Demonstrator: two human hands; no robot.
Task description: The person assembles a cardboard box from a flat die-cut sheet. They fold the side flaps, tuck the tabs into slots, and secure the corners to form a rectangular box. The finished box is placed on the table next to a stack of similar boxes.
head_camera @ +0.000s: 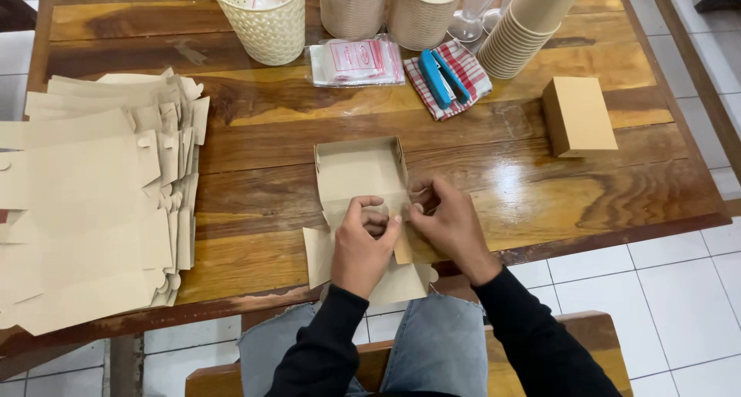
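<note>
Head view, seated at a wooden table (540,189). Half-folded brown cardboard box (361,169) sits near the front edge, centre; far walls stand upright, near flaps lie flat and overhang the edge.

Left hand (363,246): fingers curled shut, pinching the near wall of the box from the left side. Right hand (448,223): fingers bent and closed on the same wall at the box's right corner, just beside the left hand; fingertips nearly touching.

Left of the table: large fanned stack of flat box blanks (100,196), well apart from the hands. Right: one finished closed box (579,115). Far edge, left to right: cream perforated basket (262,23), two ribbed paper rolls (390,7), leaning stack of paper cups (529,27). In front of these: bundle of clear zip bags (355,61), and a blue stapler (444,77) resting on a red checked cloth (467,65).
</note>
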